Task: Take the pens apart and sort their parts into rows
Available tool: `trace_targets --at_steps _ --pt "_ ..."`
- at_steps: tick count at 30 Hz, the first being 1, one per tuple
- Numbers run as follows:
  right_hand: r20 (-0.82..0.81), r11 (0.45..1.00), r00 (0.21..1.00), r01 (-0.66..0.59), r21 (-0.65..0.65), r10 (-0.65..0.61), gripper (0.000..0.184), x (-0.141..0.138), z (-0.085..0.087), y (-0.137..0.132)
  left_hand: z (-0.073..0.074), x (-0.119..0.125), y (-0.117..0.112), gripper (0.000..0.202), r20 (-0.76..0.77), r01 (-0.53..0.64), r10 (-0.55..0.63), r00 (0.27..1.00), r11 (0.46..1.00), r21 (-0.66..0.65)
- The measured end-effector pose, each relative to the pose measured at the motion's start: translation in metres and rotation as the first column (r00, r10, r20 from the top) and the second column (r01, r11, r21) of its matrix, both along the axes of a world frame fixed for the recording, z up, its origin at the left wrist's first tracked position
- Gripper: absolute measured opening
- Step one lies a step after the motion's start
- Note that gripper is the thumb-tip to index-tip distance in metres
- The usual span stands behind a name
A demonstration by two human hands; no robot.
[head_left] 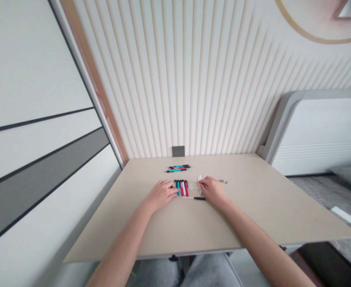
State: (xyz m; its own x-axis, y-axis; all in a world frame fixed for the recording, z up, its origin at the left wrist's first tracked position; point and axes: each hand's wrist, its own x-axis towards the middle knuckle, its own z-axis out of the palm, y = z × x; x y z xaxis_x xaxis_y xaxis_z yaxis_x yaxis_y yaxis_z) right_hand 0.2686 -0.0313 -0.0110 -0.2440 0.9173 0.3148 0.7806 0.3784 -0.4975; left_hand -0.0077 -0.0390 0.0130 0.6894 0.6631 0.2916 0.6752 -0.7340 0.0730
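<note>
Where the left hand point(161, 195) rests, slim plastic markers point(182, 188) (teal, red)

markers point(181, 188) — teal, red, black | desk point(262, 203) — beige | wall panel point(193, 79) — cream vertical stripes

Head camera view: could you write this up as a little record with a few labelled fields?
left hand: fingertips at a row of teal and red pens
right hand: over clear plastic pieces; its grip is unclear
nearby: slim black-and-white tool; small grey parts; pens lying further back
surface: beige table
</note>
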Motion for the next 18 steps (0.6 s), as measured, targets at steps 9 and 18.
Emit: trace_targets --at_steps 9,18 --pt "0.161 0.999 0.987 -0.025 0.039 0.018 0.026 -0.018 0.002 0.004 0.003 0.005 -0.003 0.017 -0.054 -0.004 0.006 0.999 0.999 0.038" --pt "0.195 1.0 0.981 -0.017 0.013 0.014 0.019 -0.023 0.0 0.016 0.001 0.006 -0.002 0.017 -0.038 0.022 -0.021 0.999 0.999 0.047"
